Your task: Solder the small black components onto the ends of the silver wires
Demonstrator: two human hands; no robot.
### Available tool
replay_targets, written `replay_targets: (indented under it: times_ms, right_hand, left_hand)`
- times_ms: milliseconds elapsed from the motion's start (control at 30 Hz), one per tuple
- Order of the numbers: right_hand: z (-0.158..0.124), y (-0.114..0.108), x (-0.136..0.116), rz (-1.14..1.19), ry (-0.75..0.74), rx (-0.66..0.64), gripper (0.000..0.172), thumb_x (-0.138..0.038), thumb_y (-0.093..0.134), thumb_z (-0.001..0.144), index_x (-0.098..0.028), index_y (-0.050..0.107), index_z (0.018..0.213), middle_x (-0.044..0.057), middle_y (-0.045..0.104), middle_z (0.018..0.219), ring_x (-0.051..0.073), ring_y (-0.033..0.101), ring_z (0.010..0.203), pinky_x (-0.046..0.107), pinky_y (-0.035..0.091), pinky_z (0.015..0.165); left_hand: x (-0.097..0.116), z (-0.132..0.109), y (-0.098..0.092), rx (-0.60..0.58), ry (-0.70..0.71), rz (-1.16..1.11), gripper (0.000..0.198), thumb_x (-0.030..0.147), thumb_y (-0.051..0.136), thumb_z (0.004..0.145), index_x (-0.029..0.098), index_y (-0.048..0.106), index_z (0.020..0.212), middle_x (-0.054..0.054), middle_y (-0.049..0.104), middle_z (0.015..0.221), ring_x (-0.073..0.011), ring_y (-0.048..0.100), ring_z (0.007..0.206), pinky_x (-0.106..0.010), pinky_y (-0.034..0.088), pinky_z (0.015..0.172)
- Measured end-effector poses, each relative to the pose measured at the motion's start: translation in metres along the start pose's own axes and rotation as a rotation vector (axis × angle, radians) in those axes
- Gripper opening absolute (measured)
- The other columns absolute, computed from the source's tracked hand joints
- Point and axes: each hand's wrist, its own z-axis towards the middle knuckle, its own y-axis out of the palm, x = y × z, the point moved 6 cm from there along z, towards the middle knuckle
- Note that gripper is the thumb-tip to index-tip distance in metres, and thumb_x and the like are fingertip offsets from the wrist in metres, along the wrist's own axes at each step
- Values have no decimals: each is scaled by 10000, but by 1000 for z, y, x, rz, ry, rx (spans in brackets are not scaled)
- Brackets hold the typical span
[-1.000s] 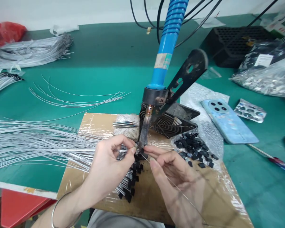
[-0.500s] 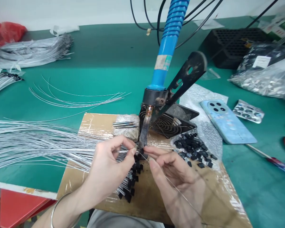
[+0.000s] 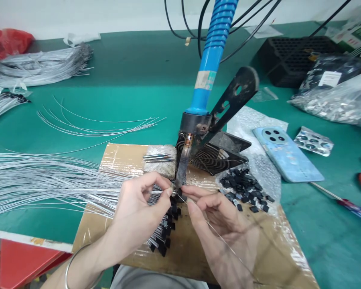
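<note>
A blue-handled soldering iron [image 3: 200,94] is clamped in a black metal stand [image 3: 233,104], its flat dark tip [image 3: 181,170] pointing down. My left hand [image 3: 141,208] pinches the end of a thin grey wire just left of the tip; its fingertips partly hide what is there. My right hand [image 3: 221,224] is closed on a thin strand of solder wire [image 3: 228,245], whose end reaches the iron tip. Under and left of my left hand lie many grey wires [image 3: 57,180]. Several with black end pieces [image 3: 164,233] lie on the cardboard [image 3: 192,257].
Loose black pieces [image 3: 243,188] lie right of my right hand on bubble wrap [image 3: 273,176]. Beyond are a blue phone [image 3: 291,156], a screwdriver [image 3: 353,208] and a black fan [image 3: 213,156]. A pad [image 3: 159,168] holds metal pins. A red stool [image 3: 27,263] stands below.
Both hands keep nearly the same pose at the iron tip. My right thumb and the solder have shifted very slightly left; the view has moved a touch.
</note>
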Motion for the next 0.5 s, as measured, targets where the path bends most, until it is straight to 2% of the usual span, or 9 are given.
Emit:
replay_targets:
  times_ms: [200, 500]
  right_hand:
    - [-1, -1, -2, -15, 8, 15, 175, -267, 696, 900, -241, 613, 748, 14, 770, 1084, 177, 724, 1030, 268, 574, 906]
    - [1, 0, 2, -35, -25, 7, 163, -259, 684, 905, -246, 619, 756, 7, 770, 1098, 174, 727, 1037, 254, 573, 899]
  left_hand:
    - [0, -2, -2, 8, 32, 34, 122, 226, 589, 815, 163, 665, 743, -59, 721, 788, -209, 633, 742, -310, 477, 651]
    - [-4, -1, 0, 2, 24, 1, 99, 217, 607, 816, 168, 660, 747, -59, 731, 822, -224, 659, 808, -327, 506, 715]
